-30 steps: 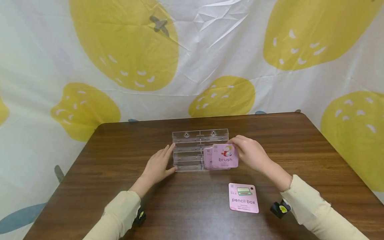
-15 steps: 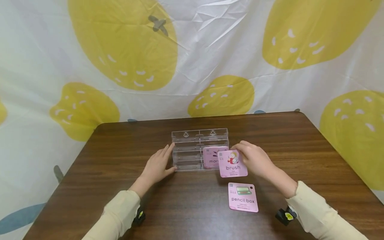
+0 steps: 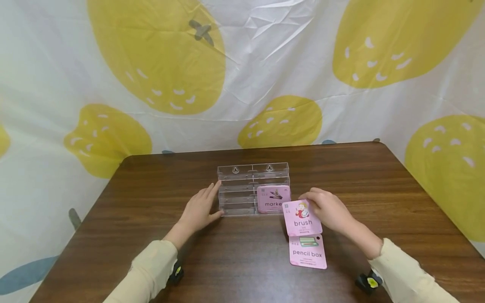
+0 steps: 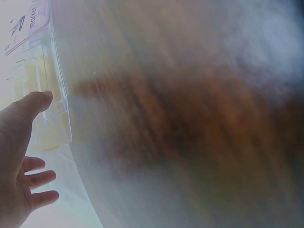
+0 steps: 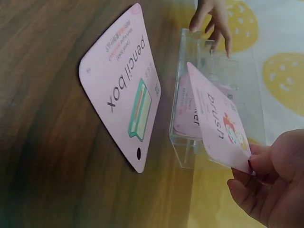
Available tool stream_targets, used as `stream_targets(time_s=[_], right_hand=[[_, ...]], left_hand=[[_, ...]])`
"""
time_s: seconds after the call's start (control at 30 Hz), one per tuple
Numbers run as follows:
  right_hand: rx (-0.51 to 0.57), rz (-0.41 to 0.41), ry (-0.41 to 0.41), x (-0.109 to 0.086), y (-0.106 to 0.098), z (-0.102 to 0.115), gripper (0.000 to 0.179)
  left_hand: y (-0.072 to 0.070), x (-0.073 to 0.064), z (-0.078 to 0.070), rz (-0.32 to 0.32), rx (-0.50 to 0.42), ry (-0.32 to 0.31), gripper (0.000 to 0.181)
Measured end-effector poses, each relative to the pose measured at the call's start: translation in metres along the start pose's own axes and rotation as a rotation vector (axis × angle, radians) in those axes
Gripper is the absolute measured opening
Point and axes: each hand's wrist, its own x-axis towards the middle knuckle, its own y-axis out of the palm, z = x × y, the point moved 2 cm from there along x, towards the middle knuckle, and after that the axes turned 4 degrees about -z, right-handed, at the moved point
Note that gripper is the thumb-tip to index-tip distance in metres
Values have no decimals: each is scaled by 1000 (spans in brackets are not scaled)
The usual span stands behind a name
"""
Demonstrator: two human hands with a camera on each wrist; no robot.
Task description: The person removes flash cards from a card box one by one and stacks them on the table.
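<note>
A clear acrylic card rack (image 3: 236,198) with tiered compartments stands on the table. My left hand (image 3: 200,207) rests against its left side, fingers straight, the thumb at the lower front corner. In my right hand (image 3: 329,209), thumb and fingers pinch the upper right edge of a pink "brush" card (image 3: 302,223). That card is held tilted in the air, in front and to the right of the rack. A pink "marker" card (image 3: 273,198) stands in the rack's lower right compartment. Flat on the table lies a pink "pencil box" card (image 5: 126,80); in the head view the brush card overlaps its top edge.
The dark wood-grain table (image 3: 159,185) reaches back to a white cloth (image 3: 273,54) printed with yellow fruit. Each wrist carries a small black camera (image 3: 368,281). Much of the left wrist view is blurred tabletop.
My right hand has drawn the brush card away from the rack, down and to the right, towards the pencil box card. The marker card is now mostly uncovered. My left hand has stayed put.
</note>
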Motion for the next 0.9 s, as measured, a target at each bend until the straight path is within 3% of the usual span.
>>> stream_targets(time_s=[0.27,0.53,0.9], right_hand=[[111,-3,28,-8,6,-6,20],[151,25,58,-20,10,-8,21],[177,29,98,-29,10,-9,22]], left_hand=[[-1,-1,-1,-14,22,3,88],[0,0,-1,16,22,-9,88],[-1,-1,-1,-2,19,-7,88]])
